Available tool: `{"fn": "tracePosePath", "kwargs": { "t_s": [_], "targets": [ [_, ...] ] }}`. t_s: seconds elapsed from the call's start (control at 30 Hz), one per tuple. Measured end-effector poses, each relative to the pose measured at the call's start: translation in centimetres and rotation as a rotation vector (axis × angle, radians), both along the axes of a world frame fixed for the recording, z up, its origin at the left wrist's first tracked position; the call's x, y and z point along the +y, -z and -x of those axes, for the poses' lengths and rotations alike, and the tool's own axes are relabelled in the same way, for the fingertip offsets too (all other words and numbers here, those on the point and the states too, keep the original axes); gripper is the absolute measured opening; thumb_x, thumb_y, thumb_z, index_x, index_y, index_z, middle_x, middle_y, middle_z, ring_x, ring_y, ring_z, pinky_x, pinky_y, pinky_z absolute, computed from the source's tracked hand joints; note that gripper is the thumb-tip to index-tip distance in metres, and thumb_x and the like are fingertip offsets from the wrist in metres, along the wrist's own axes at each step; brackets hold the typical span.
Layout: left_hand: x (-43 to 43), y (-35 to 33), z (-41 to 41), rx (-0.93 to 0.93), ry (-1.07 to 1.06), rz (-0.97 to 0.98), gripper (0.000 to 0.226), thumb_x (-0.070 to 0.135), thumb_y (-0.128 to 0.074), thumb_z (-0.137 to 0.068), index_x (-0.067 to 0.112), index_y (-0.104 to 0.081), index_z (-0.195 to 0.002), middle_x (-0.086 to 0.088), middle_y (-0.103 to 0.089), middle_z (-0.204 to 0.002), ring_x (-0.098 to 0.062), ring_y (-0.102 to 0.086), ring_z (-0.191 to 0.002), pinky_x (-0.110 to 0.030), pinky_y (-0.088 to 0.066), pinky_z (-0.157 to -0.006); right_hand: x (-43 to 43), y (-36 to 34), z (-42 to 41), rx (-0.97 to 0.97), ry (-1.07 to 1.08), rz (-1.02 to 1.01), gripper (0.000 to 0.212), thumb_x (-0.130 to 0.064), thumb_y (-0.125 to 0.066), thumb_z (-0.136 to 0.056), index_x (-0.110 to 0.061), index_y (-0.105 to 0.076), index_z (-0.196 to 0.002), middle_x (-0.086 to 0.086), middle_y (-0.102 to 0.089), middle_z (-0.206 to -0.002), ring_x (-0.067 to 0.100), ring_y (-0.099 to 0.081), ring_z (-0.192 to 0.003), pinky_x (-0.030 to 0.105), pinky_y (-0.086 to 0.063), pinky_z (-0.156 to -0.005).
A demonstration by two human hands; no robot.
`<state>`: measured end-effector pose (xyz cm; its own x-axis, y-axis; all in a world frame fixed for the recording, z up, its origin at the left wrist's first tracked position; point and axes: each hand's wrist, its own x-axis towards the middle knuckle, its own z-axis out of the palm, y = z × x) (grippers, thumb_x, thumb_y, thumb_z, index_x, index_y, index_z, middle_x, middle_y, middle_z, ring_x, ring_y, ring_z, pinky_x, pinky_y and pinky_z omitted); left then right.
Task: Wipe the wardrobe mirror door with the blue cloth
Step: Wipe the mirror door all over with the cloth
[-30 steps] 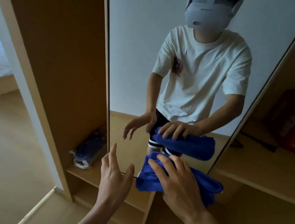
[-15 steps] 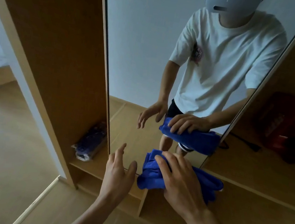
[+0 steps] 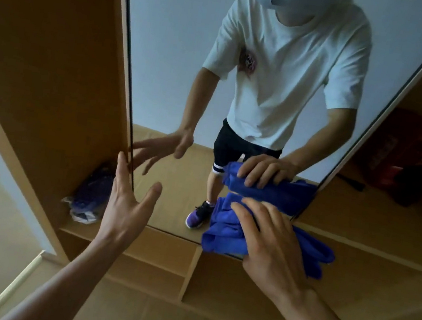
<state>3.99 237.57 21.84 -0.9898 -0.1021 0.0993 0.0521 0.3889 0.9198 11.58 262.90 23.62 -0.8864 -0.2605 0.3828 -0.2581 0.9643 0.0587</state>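
The wardrobe mirror door (image 3: 172,78) stands in front of me and reflects a person in a white shirt. My right hand (image 3: 271,244) lies flat on the bunched blue cloth (image 3: 224,232) and presses it against the lower right corner of the glass. My left hand (image 3: 128,202) is held up with straight spread fingers, its fingertips at the mirror's left edge, holding nothing.
A wooden wardrobe panel (image 3: 56,56) rises left of the mirror, with a plastic-wrapped blue bundle (image 3: 91,192) on the low shelf. Open shelves on the right hold a red and black bag (image 3: 410,158). Wooden floor lies below.
My view has tilted down and drawn closer to the mirror. The left hand has reached left to the door's edge. The right hand with the cloth stays at the lower right corner.
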Motion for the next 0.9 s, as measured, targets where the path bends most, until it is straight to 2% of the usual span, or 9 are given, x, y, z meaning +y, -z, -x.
{"fn": "tracePosePath", "kwargs": {
  "t_s": [0.17,0.27,0.37,0.57,0.7,0.8,0.83,0.87,0.9],
  "targets": [
    [-0.2,1.5,0.9,-0.002,0.008,-0.009,0.101,0.068,-0.048,-0.078,0.044,0.005,-0.161,0.005,-0.002,-0.172,-0.030,-0.020,-0.156,-0.061,-0.028,-0.117,0.2,0.1,0.3,0.064,0.027,-0.022,0.073,-0.003,-0.074,-0.065,-0.010,-0.055,-0.135,0.010,-0.056,-0.134,0.030,-0.053,-0.122,0.043,-0.047,-0.097],
    [-0.5,1.8,1.2,0.008,0.029,-0.020,0.101,0.069,-0.049,-0.077,0.045,0.004,-0.161,0.003,-0.003,-0.171,-0.033,-0.022,-0.154,-0.062,-0.030,-0.116,-0.1,-0.9,-0.1,0.103,0.021,-0.021,0.062,-0.024,-0.047,-0.074,-0.007,-0.058,-0.133,0.013,-0.058,-0.132,0.033,-0.054,-0.120,0.047,-0.050,-0.095],
    [-0.9,1.2,1.4,0.023,0.049,-0.020,0.100,0.069,-0.050,-0.078,0.048,0.004,-0.160,0.001,-0.007,-0.170,-0.034,-0.025,-0.152,-0.061,-0.032,-0.114,-0.3,-2.4,-0.5,0.169,0.020,-0.066,0.065,-0.028,-0.035,-0.076,-0.007,-0.061,-0.131,0.015,-0.061,-0.130,0.035,-0.056,-0.117,0.048,-0.051,-0.094],
    [-0.8,-2.0,2.7,0.044,0.079,-0.067,0.099,0.065,-0.054,-0.079,0.050,0.004,-0.159,0.004,-0.014,-0.171,-0.028,-0.027,-0.153,-0.057,-0.032,-0.115,0.3,-7.0,0.5,0.386,0.030,-0.202,0.051,-0.006,-0.039,-0.086,-0.008,-0.061,-0.132,0.014,-0.061,-0.130,0.035,-0.056,-0.116,0.044,-0.042,-0.093],
    [0.3,-3.2,2.5,0.013,0.064,-0.046,0.106,0.064,-0.053,-0.075,0.044,0.006,-0.160,-0.002,-0.010,-0.170,-0.033,-0.026,-0.152,-0.058,-0.036,-0.111,0.4,-9.1,1.5,0.491,0.089,-0.200,0.058,0.003,-0.056,-0.078,-0.009,-0.059,-0.134,0.012,-0.059,-0.133,0.034,-0.051,-0.116,0.045,-0.040,-0.090],
    [0.9,-2.8,2.3,0.013,0.018,-0.036,0.107,0.063,-0.052,-0.074,0.042,0.008,-0.160,-0.004,-0.010,-0.170,-0.033,-0.027,-0.152,-0.056,-0.037,-0.109,0.0,-6.4,2.6,0.524,0.045,-0.226,0.045,-0.003,-0.033,-0.098,-0.010,-0.061,-0.133,0.012,-0.060,-0.134,0.035,-0.053,-0.112,0.046,-0.043,-0.088],
    [0.9,-2.6,2.4,0.023,0.008,-0.036,0.107,0.063,-0.053,-0.075,0.043,0.009,-0.160,-0.004,-0.011,-0.170,-0.033,-0.028,-0.151,-0.056,-0.037,-0.109,-0.1,-4.7,3.0,0.496,0.013,-0.267,0.042,-0.007,-0.032,-0.102,-0.011,-0.061,-0.132,0.011,-0.061,-0.133,0.034,-0.055,-0.110,0.045,-0.043,-0.088],
    [1.0,-2.3,2.6,0.030,-0.002,-0.036,0.107,0.063,-0.053,-0.075,0.043,0.009,-0.160,-0.004,-0.011,-0.170,-0.033,-0.028,-0.151,-0.056,-0.037,-0.109,0.0,-2.8,3.3,0.450,-0.020,-0.341,0.035,-0.011,-0.044,-0.101,-0.012,-0.062,-0.131,0.010,-0.062,-0.132,0.034,-0.056,-0.110,0.044,-0.043,-0.089],
    [1.0,-2.2,2.7,0.028,-0.010,-0.035,0.107,0.064,-0.053,-0.075,0.044,0.009,-0.160,-0.004,-0.010,-0.170,-0.034,-0.027,-0.152,-0.056,-0.037,-0.110,0.2,-1.1,3.5,0.403,-0.045,-0.410,0.038,-0.014,-0.061,-0.093,-0.013,-0.062,-0.131,0.009,-0.063,-0.130,0.033,-0.057,-0.110,0.043,-0.045,-0.090]
  ]
}}
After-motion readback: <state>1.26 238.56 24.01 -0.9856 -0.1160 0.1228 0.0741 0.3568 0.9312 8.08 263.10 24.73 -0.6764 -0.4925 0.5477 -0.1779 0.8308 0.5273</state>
